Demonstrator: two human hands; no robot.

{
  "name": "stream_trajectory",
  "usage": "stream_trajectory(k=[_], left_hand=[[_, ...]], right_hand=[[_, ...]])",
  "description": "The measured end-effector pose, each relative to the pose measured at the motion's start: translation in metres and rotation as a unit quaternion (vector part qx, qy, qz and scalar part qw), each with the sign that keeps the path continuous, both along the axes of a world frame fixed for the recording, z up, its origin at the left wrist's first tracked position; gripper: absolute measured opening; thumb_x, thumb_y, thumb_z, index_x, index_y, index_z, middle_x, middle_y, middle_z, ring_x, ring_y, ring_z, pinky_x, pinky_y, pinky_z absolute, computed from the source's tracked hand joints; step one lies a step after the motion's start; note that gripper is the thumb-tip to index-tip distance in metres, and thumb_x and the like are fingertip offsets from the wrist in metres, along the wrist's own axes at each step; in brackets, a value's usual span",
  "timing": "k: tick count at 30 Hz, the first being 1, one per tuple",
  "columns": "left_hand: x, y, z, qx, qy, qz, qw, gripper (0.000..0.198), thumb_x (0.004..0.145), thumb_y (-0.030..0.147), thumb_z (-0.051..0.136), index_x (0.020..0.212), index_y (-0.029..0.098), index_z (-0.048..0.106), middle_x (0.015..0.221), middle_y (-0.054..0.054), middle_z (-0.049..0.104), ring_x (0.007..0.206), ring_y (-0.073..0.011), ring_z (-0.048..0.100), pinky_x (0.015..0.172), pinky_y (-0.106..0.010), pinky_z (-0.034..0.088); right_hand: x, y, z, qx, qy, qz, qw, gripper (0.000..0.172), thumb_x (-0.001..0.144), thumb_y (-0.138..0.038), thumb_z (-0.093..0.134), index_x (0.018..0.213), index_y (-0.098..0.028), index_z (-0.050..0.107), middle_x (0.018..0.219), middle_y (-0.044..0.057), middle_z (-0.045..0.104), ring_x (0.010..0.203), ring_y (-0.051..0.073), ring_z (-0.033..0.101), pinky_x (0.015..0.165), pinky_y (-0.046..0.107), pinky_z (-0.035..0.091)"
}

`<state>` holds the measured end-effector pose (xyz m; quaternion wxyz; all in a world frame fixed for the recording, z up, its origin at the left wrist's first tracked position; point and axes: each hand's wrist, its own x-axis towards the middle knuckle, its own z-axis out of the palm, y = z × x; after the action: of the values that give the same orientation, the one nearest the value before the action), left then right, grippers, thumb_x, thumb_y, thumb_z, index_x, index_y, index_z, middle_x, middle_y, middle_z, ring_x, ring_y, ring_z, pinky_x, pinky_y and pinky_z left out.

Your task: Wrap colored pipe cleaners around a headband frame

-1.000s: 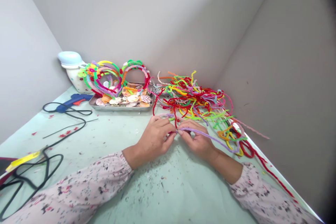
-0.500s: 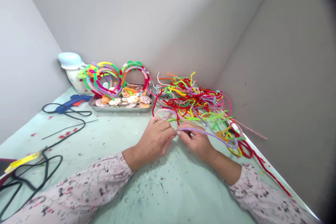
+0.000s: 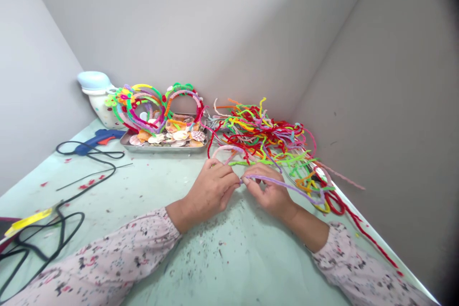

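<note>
Right hand (image 3: pixel 270 192) pinching a lilac pipe cleaner (image 3: pixel 283 183); left hand (image 3: pixel 211 189) curled just beside its tip.

The pipe cleaner runs rightward from the right fingertips, its far end reaching the colored pipe-cleaner heap (image 3: pixel 267 136) beyond the right hand. Anything the left hand holds is hidden. Open desk (image 3: pixel 229 260) lies on the near side of both hands; a shell tray (image 3: pixel 163 149) sits beyond the left.
</note>
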<state>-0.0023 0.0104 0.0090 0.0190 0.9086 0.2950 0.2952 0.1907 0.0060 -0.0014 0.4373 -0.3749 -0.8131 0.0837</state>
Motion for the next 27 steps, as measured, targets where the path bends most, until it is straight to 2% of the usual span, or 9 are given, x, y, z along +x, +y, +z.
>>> stream_trajectory(k=[3, 5, 17, 23, 27], left_hand=[[-0.0002, -0.0002, -0.0001, 0.001, 0.001, 0.000, 1.000, 0.019, 0.092, 0.017, 0.042, 0.089, 0.017, 0.061, 0.083, -0.004, 0.064, 0.084, -0.0167, 0.055, 0.085, -0.036, 0.032], [-0.0004, -0.0001, -0.0007, 0.004, 0.002, -0.001, 1.000, 0.019, 0.091, 0.016, 0.042, 0.088, 0.017, 0.061, 0.083, -0.003, 0.063, 0.084, -0.0164, 0.054, 0.086, -0.035, 0.032], [0.0002, -0.0002, -0.0048, 0.041, 0.011, -0.016, 0.999, 0.020, 0.091, 0.013, 0.041, 0.088, 0.018, 0.060, 0.083, -0.003, 0.062, 0.080, -0.0151, 0.053, 0.089, -0.036, 0.031], [-0.0009, -0.0016, -0.0037, 0.062, 0.029, -0.012, 0.998, 0.021, 0.091, 0.012, 0.040, 0.088, 0.017, 0.060, 0.084, -0.004, 0.062, 0.081, -0.0161, 0.052, 0.090, -0.037, 0.030], [-0.0011, -0.0018, -0.0027, 0.070, 0.039, -0.012, 0.997, 0.022, 0.091, 0.012, 0.039, 0.088, 0.017, 0.060, 0.084, -0.004, 0.062, 0.081, -0.0167, 0.051, 0.090, -0.038, 0.030]], right_hand=[[-0.0001, -0.0002, 0.0035, 0.047, -0.013, -0.007, 0.999, 0.008, 0.081, -0.015, 0.058, 0.079, -0.022, 0.062, 0.077, 0.001, 0.067, 0.077, 0.019, 0.058, 0.079, 0.037, 0.043], [-0.0006, 0.0003, 0.0035, 0.051, -0.010, -0.013, 0.999, 0.008, 0.080, -0.016, 0.059, 0.079, -0.023, 0.062, 0.079, 0.001, 0.067, 0.080, 0.020, 0.057, 0.081, 0.039, 0.043], [-0.0035, -0.0007, -0.0028, -0.047, 0.014, -0.041, 0.998, 0.016, 0.085, -0.023, 0.055, 0.072, -0.021, 0.065, 0.071, 0.001, 0.066, 0.075, 0.019, 0.059, 0.078, 0.034, 0.044], [-0.0049, 0.0006, -0.0025, -0.072, 0.031, -0.024, 0.997, 0.017, 0.084, -0.023, 0.056, 0.069, -0.021, 0.065, 0.070, 0.001, 0.066, 0.075, 0.019, 0.060, 0.084, 0.036, 0.043], [-0.0046, 0.0008, -0.0003, -0.074, 0.038, -0.007, 0.996, 0.018, 0.084, -0.021, 0.056, 0.068, -0.021, 0.066, 0.069, 0.001, 0.066, 0.074, 0.018, 0.061, 0.082, 0.036, 0.045]])
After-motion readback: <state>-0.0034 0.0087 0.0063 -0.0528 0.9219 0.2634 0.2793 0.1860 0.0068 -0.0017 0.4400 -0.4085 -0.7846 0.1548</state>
